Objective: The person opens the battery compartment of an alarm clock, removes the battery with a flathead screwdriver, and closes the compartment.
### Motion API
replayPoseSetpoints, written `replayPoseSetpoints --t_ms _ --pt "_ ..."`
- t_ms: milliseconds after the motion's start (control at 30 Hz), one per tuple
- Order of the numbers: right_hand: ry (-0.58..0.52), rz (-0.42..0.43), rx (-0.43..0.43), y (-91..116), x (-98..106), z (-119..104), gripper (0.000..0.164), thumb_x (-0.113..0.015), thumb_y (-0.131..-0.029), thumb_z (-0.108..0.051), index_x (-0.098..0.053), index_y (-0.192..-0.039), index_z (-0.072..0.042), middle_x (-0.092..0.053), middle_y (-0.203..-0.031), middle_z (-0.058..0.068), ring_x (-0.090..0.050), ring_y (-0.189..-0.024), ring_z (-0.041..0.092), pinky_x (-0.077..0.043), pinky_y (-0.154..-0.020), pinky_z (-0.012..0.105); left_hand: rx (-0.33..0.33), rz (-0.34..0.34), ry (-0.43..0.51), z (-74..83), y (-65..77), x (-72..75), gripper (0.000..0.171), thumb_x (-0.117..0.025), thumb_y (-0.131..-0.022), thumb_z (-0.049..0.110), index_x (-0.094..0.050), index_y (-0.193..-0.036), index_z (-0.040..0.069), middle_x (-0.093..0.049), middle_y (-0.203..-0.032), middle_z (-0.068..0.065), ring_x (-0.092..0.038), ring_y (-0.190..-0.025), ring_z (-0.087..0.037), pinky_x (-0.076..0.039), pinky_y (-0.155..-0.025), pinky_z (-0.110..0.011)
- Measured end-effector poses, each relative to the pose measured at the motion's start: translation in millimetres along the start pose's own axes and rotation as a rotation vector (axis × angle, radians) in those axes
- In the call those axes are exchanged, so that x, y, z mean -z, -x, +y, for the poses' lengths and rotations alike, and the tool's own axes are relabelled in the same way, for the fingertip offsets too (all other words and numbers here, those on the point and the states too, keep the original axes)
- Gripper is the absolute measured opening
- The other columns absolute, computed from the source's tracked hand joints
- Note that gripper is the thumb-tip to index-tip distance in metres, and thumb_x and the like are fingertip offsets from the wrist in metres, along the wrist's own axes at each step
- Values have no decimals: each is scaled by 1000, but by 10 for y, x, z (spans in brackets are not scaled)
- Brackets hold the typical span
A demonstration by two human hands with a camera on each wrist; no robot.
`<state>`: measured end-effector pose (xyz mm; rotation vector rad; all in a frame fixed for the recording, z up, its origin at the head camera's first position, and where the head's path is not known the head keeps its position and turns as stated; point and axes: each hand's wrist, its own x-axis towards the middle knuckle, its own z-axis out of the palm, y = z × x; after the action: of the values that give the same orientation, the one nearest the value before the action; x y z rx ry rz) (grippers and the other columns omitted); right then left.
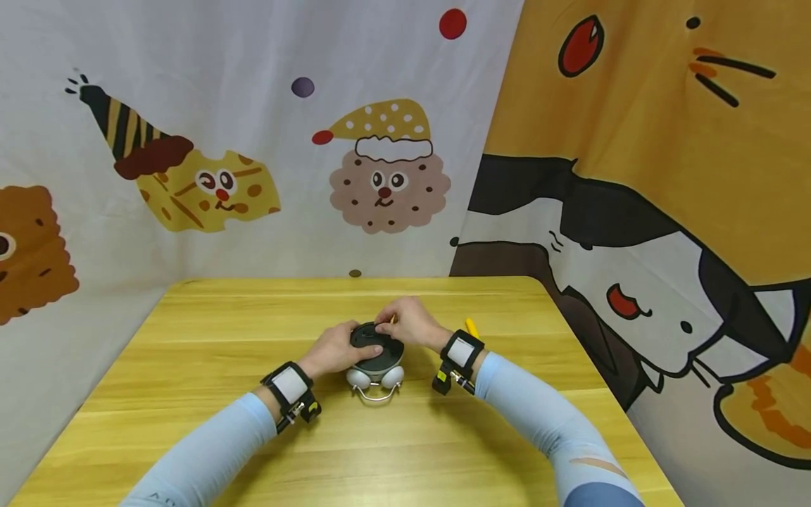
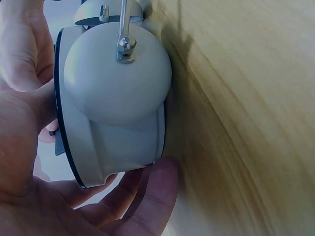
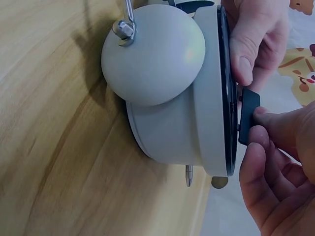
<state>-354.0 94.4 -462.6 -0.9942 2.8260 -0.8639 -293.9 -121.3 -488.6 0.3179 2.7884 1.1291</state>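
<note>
A pale grey twin-bell alarm clock (image 1: 378, 360) lies face down on the wooden table, its black back upward and its bells and metal handle toward me. My left hand (image 1: 332, 350) grips the clock's left side, thumb over the back and fingers around the body (image 2: 130, 145). In the right wrist view, my right hand (image 3: 283, 157) pinches a small black cover (image 3: 250, 117) between thumb and fingers. This cover stands on edge right at the clock's back, its lower edge close to the back plate. A bell (image 3: 155, 54) and a metal foot (image 3: 189, 175) show beside it.
Behind my right wrist a yellow stick-like object (image 1: 472, 327) lies on the table (image 1: 405, 451), partly hidden. A cartoon-printed curtain (image 1: 253, 42) hangs along the table's far edge and right side. Each wrist wears a black strap with a camera.
</note>
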Motion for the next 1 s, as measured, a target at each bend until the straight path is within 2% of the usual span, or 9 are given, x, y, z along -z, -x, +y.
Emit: replayPoseSetpoints --t_ms 333,500,767,1000 --pt "1 -8 3 -28 -34 -4 9 -85 -102 -18 -90 -109 -13 -88 -104 2 -68 -73 2 -56 -64 19 -1 1 -6 -3 -5 -8 62 -86 -96 52 -71 -130 2 -80 -115 -13 -72 -99 -23 -56 -83 -39" --pt "27 -4 5 -48 -45 0 10 -85 -103 -19 -91 -109 -15 -89 -106 0 -71 -85 7 -55 -71 21 3 -6 -2 -3 -8 -6 64 -86 -96 53 -71 -133 2 -80 -117 -14 -72 -100 -23 -56 -83 -39" --pt "51 -4 -2 -92 -91 6 10 -84 -103 -19 -91 -109 -15 -89 -107 0 -77 -95 13 -58 -77 23 4 -6 4 -7 -8 -7 63 -86 -96 53 -71 -131 2 -80 -116 -13 -72 -99 -23 -56 -83 -38" --pt "64 -19 16 -114 -91 -11 11 -82 -104 -16 -91 -109 -13 -89 -108 2 -82 -104 20 -64 -87 31 -1 -5 -7 -8 -13 -8 65 -85 -97 53 -71 -134 2 -80 -119 -14 -73 -101 -24 -57 -84 -40"
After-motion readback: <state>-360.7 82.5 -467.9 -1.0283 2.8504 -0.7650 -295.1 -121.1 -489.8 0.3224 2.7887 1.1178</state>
